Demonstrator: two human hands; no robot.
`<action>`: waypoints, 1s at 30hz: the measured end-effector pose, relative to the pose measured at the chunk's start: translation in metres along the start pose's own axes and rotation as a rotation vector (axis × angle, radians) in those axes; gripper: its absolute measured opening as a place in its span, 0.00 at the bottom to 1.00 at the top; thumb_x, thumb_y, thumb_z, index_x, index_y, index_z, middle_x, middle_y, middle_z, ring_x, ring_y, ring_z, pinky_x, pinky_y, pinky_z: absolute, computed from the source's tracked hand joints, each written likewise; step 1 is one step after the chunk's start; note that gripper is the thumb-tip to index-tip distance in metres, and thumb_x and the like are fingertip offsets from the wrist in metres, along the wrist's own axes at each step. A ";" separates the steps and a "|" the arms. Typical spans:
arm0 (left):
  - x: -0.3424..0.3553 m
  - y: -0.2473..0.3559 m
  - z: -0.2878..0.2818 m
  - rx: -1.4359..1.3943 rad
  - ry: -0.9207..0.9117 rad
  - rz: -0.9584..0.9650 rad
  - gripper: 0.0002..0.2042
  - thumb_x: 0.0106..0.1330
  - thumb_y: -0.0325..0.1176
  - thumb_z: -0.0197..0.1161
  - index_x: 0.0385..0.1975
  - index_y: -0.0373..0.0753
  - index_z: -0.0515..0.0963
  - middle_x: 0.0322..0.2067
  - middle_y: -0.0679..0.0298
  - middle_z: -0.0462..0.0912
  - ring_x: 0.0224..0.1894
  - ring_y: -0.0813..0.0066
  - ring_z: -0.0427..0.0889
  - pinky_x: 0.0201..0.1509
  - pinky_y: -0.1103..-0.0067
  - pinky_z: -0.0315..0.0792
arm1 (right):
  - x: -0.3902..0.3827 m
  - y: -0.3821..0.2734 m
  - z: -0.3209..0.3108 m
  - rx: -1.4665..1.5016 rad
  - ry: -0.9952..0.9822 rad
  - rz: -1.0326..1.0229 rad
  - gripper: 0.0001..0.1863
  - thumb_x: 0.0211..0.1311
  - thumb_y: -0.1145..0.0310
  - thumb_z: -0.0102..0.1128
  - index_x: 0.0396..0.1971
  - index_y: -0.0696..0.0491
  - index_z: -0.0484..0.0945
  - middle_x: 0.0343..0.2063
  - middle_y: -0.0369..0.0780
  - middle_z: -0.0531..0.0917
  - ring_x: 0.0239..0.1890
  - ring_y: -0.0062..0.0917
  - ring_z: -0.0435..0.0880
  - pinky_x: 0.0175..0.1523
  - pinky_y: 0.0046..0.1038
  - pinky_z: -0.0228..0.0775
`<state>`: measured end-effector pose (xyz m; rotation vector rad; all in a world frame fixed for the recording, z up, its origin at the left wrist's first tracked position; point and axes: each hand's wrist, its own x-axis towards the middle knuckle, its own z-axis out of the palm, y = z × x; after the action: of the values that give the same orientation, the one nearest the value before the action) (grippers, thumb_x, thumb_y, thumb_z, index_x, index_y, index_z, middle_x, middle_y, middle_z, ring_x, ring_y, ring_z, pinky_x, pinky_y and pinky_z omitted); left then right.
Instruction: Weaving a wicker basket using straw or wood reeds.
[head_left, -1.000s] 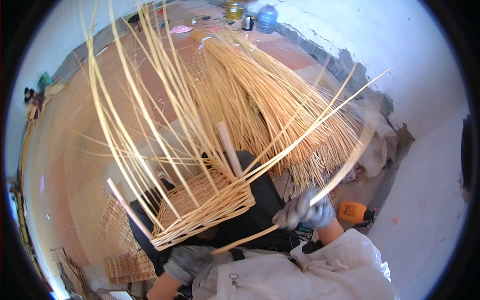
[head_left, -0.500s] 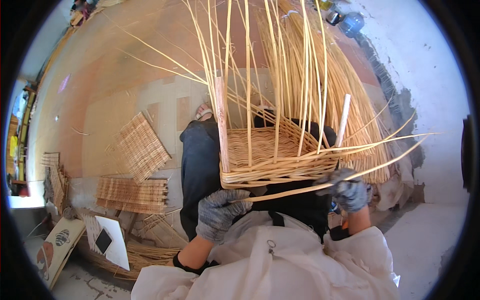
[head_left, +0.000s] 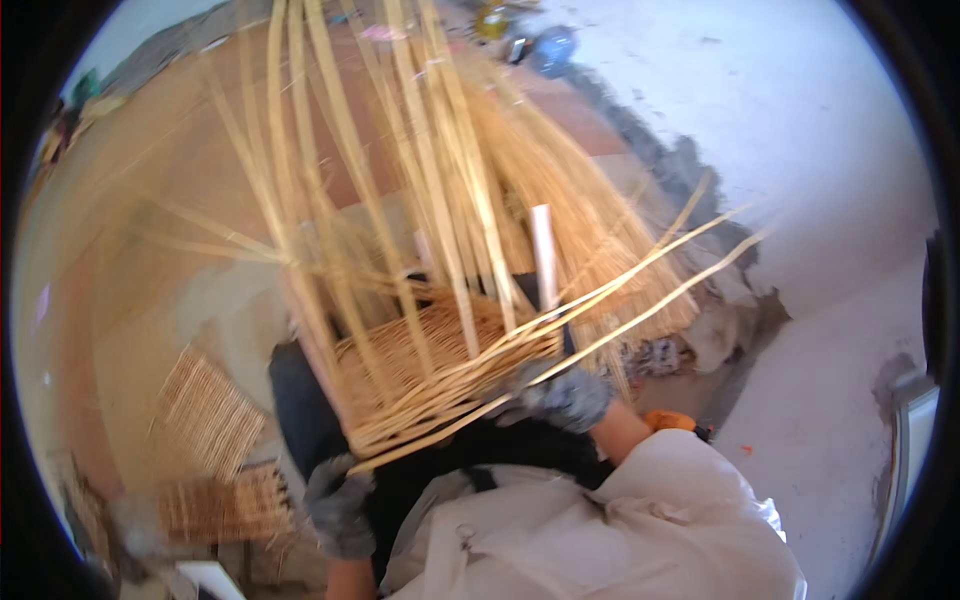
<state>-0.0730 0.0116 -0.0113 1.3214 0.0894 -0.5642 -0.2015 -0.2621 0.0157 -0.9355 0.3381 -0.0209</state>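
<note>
- The half-woven wicker basket (head_left: 440, 370) rests on the person's lap, its base tilted toward the camera and its long upright stakes (head_left: 400, 150) fanning upward from it.
- The right hand (head_left: 565, 395), in a grey glove, sits at the basket's right-hand corner; its fingers look curled on the weaving strands (head_left: 640, 290) that run out up and to the right of the basket, though motion blur hides the exact grip.
- The left hand (head_left: 335, 500), also gloved, is just below the basket's lower left corner; whether its fingers are together or apart, I cannot tell.
- To weave well here, I judge the strands should be kept taut and pressed tight against the rows already laid, while the other hand steadies the basket so the stakes stay evenly spaced.
- A big sheaf of loose cane (head_left: 560, 200) stands behind the basket and crowds the strands' path, so tangling is a risk.
- Left of the basket, flat woven panels (head_left: 205, 410) lie on the floor (head_left: 120, 260); an orange object (head_left: 672, 420) sits just right of it.
</note>
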 end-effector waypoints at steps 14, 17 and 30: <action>-0.009 0.017 0.028 0.089 -0.246 0.239 0.13 0.46 0.22 0.66 0.33 0.35 0.76 0.34 0.61 0.77 0.39 0.75 0.76 0.44 0.82 0.70 | -0.014 0.012 -0.053 -0.468 0.263 -0.150 0.11 0.48 0.67 0.63 0.32 0.51 0.74 0.32 0.43 0.77 0.36 0.32 0.79 0.32 0.29 0.78; -0.012 0.025 0.024 -0.085 -0.188 -0.001 0.11 0.50 0.25 0.63 0.34 0.34 0.76 0.36 0.59 0.77 0.38 0.73 0.76 0.44 0.80 0.70 | -0.009 0.006 -0.044 -0.093 0.089 -0.113 0.13 0.49 0.64 0.62 0.34 0.50 0.72 0.32 0.44 0.77 0.34 0.34 0.80 0.31 0.31 0.78; -0.005 0.033 0.040 1.189 -0.527 0.845 0.06 0.50 0.35 0.59 0.25 0.42 0.76 0.16 0.62 0.74 0.16 0.65 0.73 0.20 0.72 0.66 | -0.018 -0.004 0.018 -0.143 0.007 -0.247 0.12 0.48 0.67 0.62 0.27 0.60 0.75 0.29 0.50 0.79 0.33 0.38 0.80 0.34 0.38 0.76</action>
<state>-0.0723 -0.0196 0.0306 2.0751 -1.3647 -0.1670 -0.2132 -0.2470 0.0334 -1.1149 0.2311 -0.2289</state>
